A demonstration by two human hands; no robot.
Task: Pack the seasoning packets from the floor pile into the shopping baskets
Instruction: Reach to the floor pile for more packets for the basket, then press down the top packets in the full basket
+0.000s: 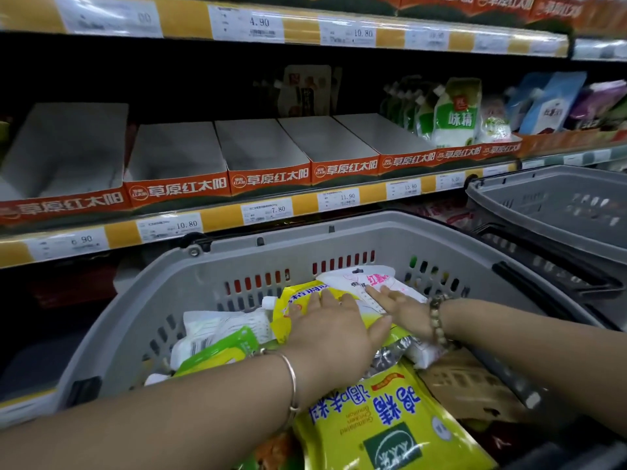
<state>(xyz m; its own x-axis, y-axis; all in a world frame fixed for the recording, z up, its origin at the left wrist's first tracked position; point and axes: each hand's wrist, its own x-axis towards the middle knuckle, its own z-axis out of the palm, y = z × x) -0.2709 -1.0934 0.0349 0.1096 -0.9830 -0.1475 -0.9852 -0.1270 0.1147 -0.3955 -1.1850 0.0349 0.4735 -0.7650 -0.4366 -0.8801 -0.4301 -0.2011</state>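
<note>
Left hand and right hand flat atop packets in basket

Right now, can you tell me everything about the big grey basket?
The grey basket looks like plastic, with slotted walls, a thick rim and dark handle fittings. It sits upright before the shelf, nearly full of seasoning packets. The left hand and right hand lie flat on packets inside. A second basket stands to its right.
</note>
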